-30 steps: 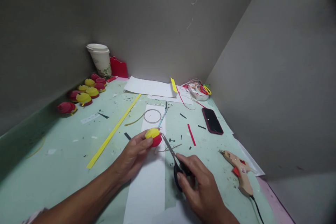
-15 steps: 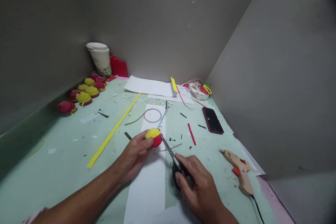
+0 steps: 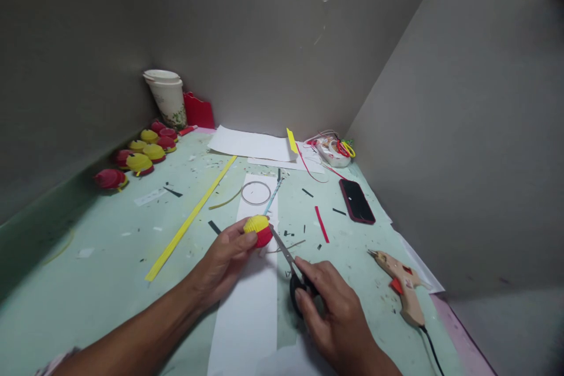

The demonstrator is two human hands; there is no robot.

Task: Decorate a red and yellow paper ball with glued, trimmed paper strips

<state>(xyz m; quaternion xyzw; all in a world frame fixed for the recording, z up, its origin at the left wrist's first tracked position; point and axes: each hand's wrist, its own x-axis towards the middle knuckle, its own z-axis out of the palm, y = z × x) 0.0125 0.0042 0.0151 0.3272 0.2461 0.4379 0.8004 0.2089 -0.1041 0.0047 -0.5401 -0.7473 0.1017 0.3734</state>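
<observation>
My left hand (image 3: 231, 255) is closed around a small domed piece, ridged like coiled paper strips, yellow above and red below (image 3: 258, 230). Its thumb presses on the near side. In my right hand (image 3: 337, 311) is a pair of black-handled scissors (image 3: 285, 254), thumb and fingers in the loops. The blade tips meet the right edge of the domed piece; whether they are cutting into it I cannot tell. Beneath both hands runs a long white paper strip (image 3: 244, 317), with a thin ring (image 3: 256, 193) and a pale blue stick (image 3: 272, 197) on its far end.
Several similar red and yellow domed pieces (image 3: 140, 163) line the left side, before a paper cup (image 3: 167, 100). A yellow strip (image 3: 191, 218) lies left of the hands. To the right are a phone (image 3: 356, 201) and a corded glue gun (image 3: 403, 288). Grey walls enclose the table.
</observation>
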